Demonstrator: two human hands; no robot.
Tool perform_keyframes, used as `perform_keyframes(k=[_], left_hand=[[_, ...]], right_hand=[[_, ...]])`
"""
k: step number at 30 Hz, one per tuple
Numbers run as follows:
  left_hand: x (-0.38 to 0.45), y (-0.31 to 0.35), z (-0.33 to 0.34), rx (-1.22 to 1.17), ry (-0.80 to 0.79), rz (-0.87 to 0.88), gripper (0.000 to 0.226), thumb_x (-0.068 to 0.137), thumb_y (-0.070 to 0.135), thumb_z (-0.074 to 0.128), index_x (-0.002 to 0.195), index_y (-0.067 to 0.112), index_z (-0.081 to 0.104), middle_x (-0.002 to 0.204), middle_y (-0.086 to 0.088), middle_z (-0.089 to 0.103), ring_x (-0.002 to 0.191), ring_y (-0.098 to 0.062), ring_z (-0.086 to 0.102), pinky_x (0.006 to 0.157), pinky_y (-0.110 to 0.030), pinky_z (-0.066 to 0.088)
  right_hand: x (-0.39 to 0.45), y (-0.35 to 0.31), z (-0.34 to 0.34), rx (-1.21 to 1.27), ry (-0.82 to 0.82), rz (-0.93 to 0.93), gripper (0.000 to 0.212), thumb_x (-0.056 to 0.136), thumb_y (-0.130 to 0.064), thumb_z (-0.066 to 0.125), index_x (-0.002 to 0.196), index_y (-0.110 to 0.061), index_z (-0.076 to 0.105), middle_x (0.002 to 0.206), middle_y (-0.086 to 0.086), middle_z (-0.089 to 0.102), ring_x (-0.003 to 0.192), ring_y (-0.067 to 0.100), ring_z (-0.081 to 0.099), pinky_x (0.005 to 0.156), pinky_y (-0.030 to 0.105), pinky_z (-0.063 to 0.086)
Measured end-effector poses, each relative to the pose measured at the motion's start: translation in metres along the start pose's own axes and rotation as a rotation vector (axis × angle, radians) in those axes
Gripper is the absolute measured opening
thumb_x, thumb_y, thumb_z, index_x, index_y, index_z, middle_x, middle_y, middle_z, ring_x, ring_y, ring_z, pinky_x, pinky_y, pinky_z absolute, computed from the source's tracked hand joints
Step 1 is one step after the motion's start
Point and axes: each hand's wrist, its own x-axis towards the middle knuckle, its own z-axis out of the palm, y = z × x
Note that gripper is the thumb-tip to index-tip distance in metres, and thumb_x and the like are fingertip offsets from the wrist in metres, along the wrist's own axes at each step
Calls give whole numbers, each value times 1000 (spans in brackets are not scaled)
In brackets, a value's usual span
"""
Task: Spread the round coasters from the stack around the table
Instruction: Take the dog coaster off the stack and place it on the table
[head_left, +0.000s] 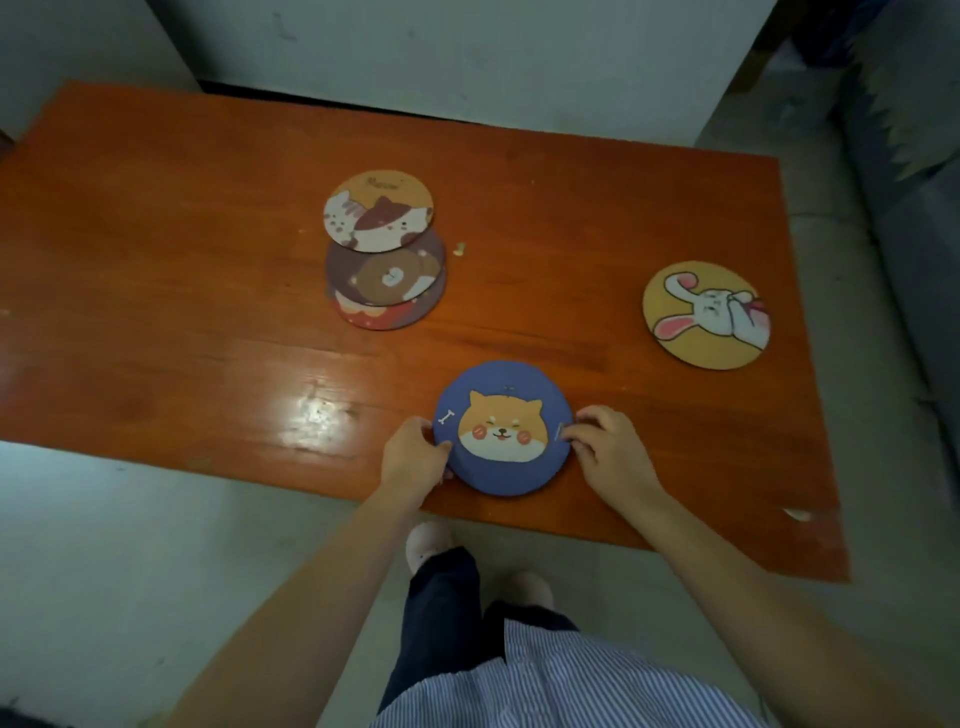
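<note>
A blue round coaster with a dog face (503, 427) lies near the front edge of the orange wooden table (156, 270). My left hand (414, 457) grips its left rim and my right hand (608, 449) pinches its right rim. A loose stack of coasters sits mid-table: a cat coaster (378, 210) on top, shifted back, a brown bear coaster (387, 275) under it, and a red-edged one (384, 314) at the bottom. A yellow rabbit coaster (706, 314) lies alone at the right.
A small pale crumb (459, 249) lies just right of the stack. The table's front right corner (797, 514) is chipped. Grey floor, my legs and slippers (428, 540) are below the front edge. A wall stands behind the table.
</note>
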Motion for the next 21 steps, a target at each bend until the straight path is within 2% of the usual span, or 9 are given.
perform_keyframes(k=[2,4,6,10,12,15,19,21], left_hand=[[-7,-4,7,2,-6,-16,29,90,13,56,118,9,47,90,-13,61,60,-19,60,59,-35,51],[-10,-5,11,-34,24,-18,27,89,10,57,114,9,48,95,-15,60,59,-16,59,59,-32,52],[-11,-4,13,-28,59,0,25,88,8,59,111,8,51,92,-12,58,58,-14,57,59,-30,52],[-9,3,13,0,106,27,20,86,4,59,105,7,56,81,-6,59,56,-14,57,49,-23,47],[-6,9,10,25,132,51,25,84,3,59,109,5,57,74,-6,59,62,-22,61,58,-33,53],[-2,14,5,72,162,65,30,82,4,60,112,4,58,90,-20,69,81,-35,67,77,-45,57],[-2,11,4,74,163,64,30,82,2,60,112,2,57,96,-23,67,86,-36,65,81,-47,57],[-2,8,5,94,173,74,32,83,3,60,114,3,56,96,-22,67,89,-36,64,83,-45,56]], right_hand=[[-8,0,6,53,10,130,27,91,-4,51,115,-1,63,120,19,58,115,31,50,98,35,40],[-11,-7,10,124,6,224,29,92,-7,50,120,-2,58,123,16,58,115,28,52,98,34,42],[-11,-15,13,227,43,324,29,92,-7,52,120,-3,57,124,16,58,111,27,56,94,34,46],[-5,-24,13,394,105,475,30,89,-4,56,119,-6,57,126,14,56,108,25,58,87,30,48],[0,-24,12,436,123,501,29,88,-3,56,117,-6,59,126,14,56,109,25,58,83,28,46],[7,-26,13,442,152,532,26,87,-2,57,112,-6,62,123,14,59,108,25,58,86,33,49],[11,-28,20,417,161,538,28,85,2,59,112,-6,61,123,14,58,107,25,58,78,25,43],[12,-28,22,386,159,521,29,85,2,58,113,-4,60,122,15,58,107,25,58,78,26,44]])
